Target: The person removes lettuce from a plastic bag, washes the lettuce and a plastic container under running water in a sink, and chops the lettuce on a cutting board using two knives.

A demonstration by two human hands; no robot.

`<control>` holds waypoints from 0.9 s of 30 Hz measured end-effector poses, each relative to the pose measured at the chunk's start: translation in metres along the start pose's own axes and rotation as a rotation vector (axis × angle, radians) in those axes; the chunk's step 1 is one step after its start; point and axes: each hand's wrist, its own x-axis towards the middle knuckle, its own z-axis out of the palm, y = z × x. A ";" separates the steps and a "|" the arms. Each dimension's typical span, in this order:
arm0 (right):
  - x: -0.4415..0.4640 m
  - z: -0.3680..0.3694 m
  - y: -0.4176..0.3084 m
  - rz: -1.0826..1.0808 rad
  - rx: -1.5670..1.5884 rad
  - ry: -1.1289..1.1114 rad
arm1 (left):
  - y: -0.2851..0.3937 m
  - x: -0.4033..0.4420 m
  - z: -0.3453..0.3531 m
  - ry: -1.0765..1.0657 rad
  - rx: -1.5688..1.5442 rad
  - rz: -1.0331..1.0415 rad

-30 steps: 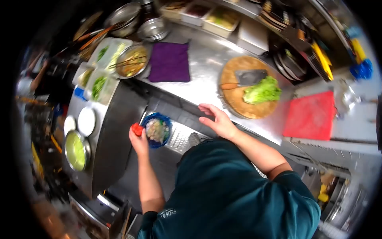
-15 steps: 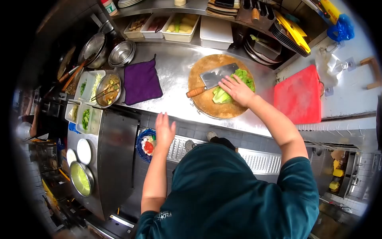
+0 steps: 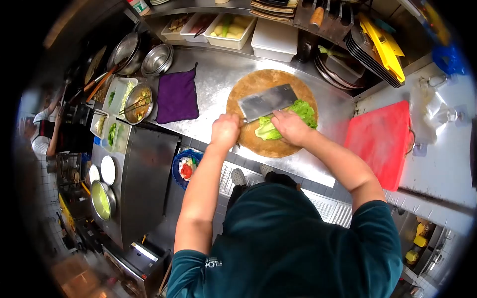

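My left hand (image 3: 226, 130) is closed around the handle of a cleaver (image 3: 268, 102), hiding nearly all of the handle. The broad blade lies over a round wooden chopping block (image 3: 256, 79), close along the upper side of some green lettuce (image 3: 304, 110). My right hand (image 3: 292, 128) presses down on the lettuce with curled fingers, the fingertips near the blade's lower edge. Leaves stick out on both sides of this hand. The block rests on a steel counter (image 3: 211, 69).
A folded purple cloth (image 3: 177, 97) and a metal bowl of food (image 3: 138, 103) lie to the left. A red cutting board (image 3: 380, 144) stands right. Food tubs (image 3: 230, 32) line the shelf behind. A blue-lined bin (image 3: 179, 174) sits below. Another person (image 3: 43, 129) is far left.
My left hand has risen from beside the counter and taken hold of the cleaver's handle. My right hand has gone from flat to curled on the lettuce. The view has shifted slightly.
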 end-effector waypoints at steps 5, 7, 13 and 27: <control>0.008 -0.039 0.025 0.200 0.318 -0.164 | -0.010 -0.089 -0.049 0.191 0.006 -0.310; 0.008 -0.057 0.041 0.296 0.462 -0.072 | -0.021 -0.146 -0.048 0.231 0.007 -0.471; 0.004 -0.100 0.077 0.433 1.119 0.393 | 0.019 -0.315 -0.035 0.335 -0.270 -1.100; 0.119 -0.057 -0.076 0.040 1.992 0.478 | 0.116 -0.591 0.064 1.059 -0.778 -1.808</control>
